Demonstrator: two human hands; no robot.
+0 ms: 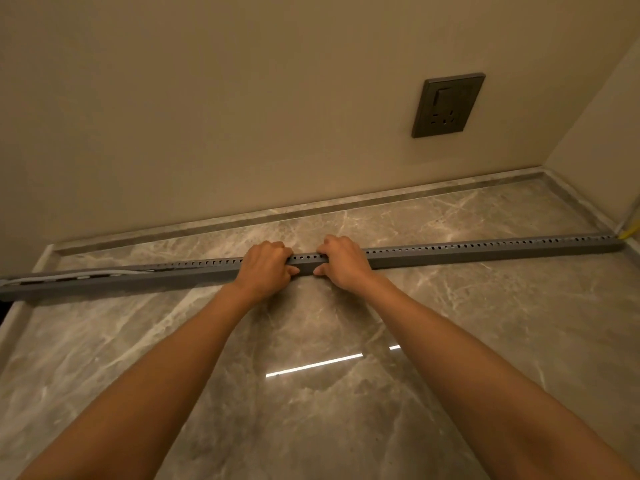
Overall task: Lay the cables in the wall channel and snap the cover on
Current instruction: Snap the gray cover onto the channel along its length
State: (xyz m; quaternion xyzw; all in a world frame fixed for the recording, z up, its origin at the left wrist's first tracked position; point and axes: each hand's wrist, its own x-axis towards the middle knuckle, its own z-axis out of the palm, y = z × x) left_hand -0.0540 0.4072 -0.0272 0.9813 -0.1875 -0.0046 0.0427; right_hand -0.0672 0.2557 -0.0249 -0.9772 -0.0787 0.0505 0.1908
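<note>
Both hands, left (266, 268) and right (343, 263), grip the middle of the grey channel (485, 251) lying on the marble tabletop (311, 410), fingers curled over it.

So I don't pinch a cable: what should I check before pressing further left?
1. Both hands on channel: left hand and right hand grip the channel mid-length: ok.
2. Cover seated right of the hands: looks closed: ok.
3. Left section closed: still open: not ok.
4. Cable lying inside there: rides at the top edge: not ok.
5. Yellow cable at right end clear: cannot tell.
</note>
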